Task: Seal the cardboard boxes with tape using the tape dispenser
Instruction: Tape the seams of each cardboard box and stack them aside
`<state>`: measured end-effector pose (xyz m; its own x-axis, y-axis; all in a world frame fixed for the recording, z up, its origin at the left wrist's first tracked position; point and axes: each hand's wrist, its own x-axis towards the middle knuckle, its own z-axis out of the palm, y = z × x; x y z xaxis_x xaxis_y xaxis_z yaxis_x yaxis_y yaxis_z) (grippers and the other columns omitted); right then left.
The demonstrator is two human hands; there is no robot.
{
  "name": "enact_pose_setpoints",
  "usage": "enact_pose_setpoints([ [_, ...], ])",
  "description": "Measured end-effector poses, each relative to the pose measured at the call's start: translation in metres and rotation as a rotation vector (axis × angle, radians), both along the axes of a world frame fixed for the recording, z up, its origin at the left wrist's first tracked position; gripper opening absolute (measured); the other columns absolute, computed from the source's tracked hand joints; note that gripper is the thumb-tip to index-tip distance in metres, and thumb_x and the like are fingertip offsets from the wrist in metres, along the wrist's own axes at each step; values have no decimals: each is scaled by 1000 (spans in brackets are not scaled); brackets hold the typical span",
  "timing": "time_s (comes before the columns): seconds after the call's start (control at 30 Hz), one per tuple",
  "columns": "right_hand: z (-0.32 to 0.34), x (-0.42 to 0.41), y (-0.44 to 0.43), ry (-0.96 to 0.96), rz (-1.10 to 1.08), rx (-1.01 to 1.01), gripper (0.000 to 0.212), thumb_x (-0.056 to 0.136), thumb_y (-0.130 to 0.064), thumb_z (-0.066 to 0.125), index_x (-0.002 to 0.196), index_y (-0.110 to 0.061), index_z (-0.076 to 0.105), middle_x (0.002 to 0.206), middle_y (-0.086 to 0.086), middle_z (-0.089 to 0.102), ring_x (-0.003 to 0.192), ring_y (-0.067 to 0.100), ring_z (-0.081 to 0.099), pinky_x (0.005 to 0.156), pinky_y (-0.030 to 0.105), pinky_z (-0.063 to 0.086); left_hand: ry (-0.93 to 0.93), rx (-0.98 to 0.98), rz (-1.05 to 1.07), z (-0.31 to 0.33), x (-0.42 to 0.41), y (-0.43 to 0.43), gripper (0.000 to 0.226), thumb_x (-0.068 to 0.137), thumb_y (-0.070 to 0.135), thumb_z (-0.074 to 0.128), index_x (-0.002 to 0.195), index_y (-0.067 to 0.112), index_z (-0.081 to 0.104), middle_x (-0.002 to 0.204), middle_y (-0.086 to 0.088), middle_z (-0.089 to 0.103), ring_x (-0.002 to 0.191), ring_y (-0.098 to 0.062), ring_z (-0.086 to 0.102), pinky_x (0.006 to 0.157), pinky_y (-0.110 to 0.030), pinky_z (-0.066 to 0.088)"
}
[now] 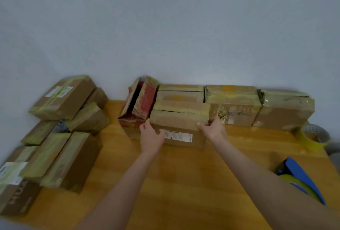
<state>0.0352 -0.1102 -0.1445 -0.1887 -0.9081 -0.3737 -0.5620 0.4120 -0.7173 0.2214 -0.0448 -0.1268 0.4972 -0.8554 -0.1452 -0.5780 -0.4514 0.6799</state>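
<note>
Far centre, table (184,174): labelled box (180,119), left hand (151,137) and right hand (213,128) grasping its ends. Risk: dragging it may topple adjoining red box (147,99).

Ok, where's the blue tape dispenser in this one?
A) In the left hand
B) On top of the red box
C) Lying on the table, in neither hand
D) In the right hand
C: the blue tape dispenser lies on the table by the right forearm, while the left hand and right hand both grip the labelled cardboard box.
</note>
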Motion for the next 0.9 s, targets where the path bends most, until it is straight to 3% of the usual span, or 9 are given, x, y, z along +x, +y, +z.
enact_pose_setpoints([
  [0.13, 0, -25, 19, -53, -46, -40, 58, 84, -42, 72, 128, -15, 48, 120, 6, 64, 103, 25, 61, 78, 36, 52, 37, -32, 3, 4, -13, 2, 70, 94, 31, 57, 150, 9, 21, 150, -12, 26, 125, -29, 44, 86, -32, 41],
  [0.27, 7, -74, 55, 35, -52, -59, 76, 81, -57, 67, 140, -20, 38, 127, 4, 60, 111, 26, 59, 87, 43, 52, -66, 16, -95, -2, -39, 18, 66, 95, 46, 49, 149, 13, 29, 146, -12, 36, 124, -31, 47, 95, -39, 43],
  [0.4, 13, -120, 97, 189, 15, -5, 85, 78, -67, 63, 143, -20, 38, 131, 3, 59, 114, 25, 58, 86, 41, 52, -34, 59, -211, -12, -78, 51, 67, 93, 56, 47, 146, 18, 33, 139, -10, 36, 102, -21, 52, 85, -32, 46],
  [0.47, 16, -134, 116, 217, 56, 27, 86, 77, -70, 62, 144, -20, 40, 125, 1, 63, 110, 22, 60, 78, 36, 53, -14, 26, -233, -13, -93, 64, 67, 93, 52, 50, 146, 15, 32, 139, -9, 36, 103, -19, 51, 87, -31, 46],
  [0.63, 21, -165, 148, 293, 98, 19, 62, 78, -70, 59, 115, -21, 56, 89, -8, 64, 85, 16, 62, 72, 36, 55, 112, 23, -265, -9, -127, 83, 65, 95, 41, 54, 148, 12, 29, 138, -5, 51, 114, -19, 54, 91, -30, 47],
  [0.7, 20, -178, 157, 307, 131, 22, 51, 80, -68, 58, 101, -23, 50, 81, -11, 59, 79, 13, 58, 69, 33, 53, 75, 46, -288, -10, -138, 93, 70, 96, 41, 53, 152, 13, 21, 139, -6, 50, 95, -8, 52, 80, -25, 44],
  [0.77, 17, -189, 163, 250, 169, 20, 46, 81, -66, 60, 104, -28, 47, 81, -13, 59, 77, 9, 58, 70, 32, 51, 61, 40, -293, -12, -144, 99, 75, 96, 39, 53, 154, 15, 13, 138, -7, 51, 74, 3, 43, 68, -18, 40],
  [0.83, 11, -203, 162, 141, 200, 4, 59, 82, -66, 60, 122, -24, 52, 100, -10, 63, 91, 12, 60, 79, 32, 51, 4, -1, -293, -13, -146, 102, 77, 95, 39, 54, 155, 19, 10, 144, -8, 43, 89, -1, 52, 76, -19, 47],
  [0.9, 3, -222, 157, 84, 193, -15, 72, 84, -65, 58, 136, -16, 48, 125, -1, 60, 108, 17, 57, 90, 35, 49, -159, -13, -297, -16, -145, 103, 72, 95, 43, 53, 154, 24, 16, 154, -11, 29, 129, -24, 44, 103, -38, 42],
])
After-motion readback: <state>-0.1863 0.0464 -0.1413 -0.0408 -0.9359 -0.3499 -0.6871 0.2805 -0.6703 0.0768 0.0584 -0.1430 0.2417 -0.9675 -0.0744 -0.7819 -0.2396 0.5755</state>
